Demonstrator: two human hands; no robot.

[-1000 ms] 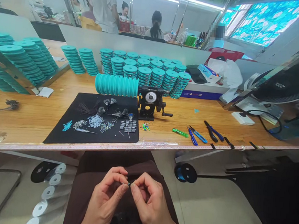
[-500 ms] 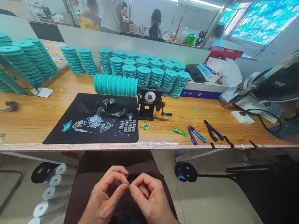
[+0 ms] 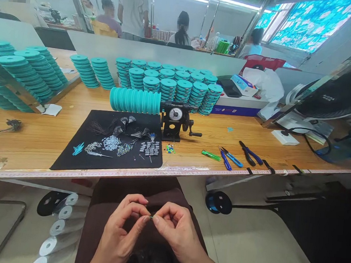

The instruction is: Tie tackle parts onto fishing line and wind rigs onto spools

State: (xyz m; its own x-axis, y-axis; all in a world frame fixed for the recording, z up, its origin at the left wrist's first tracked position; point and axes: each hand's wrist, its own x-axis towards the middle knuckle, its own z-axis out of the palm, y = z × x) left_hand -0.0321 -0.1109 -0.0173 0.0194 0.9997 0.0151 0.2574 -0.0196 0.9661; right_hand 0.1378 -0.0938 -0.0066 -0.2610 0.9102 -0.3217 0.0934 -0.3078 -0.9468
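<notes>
One tiny piece [image 3: 151, 216] between both grips [image 3: 122, 228] [image 3: 178, 231]

The tiny piece [image 3: 151, 216] pinched between the left hand [image 3: 122, 228] and right hand [image 3: 180, 231] is too small to tell. The dark tangle [image 3: 156, 261] below is cut off at the bottom edge.

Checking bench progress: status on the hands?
Left hand and right hand raised, fingertips meeting. Tiny greenish piece pinched between them, exact part too small to tell. Brown lap cloth beneath.

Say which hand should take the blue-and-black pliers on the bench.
Right, likely: the right hand sits nearer the blue-and-black metal pliers, right of the black mat; it and the left hand pinch one tiny teal piece.
</notes>
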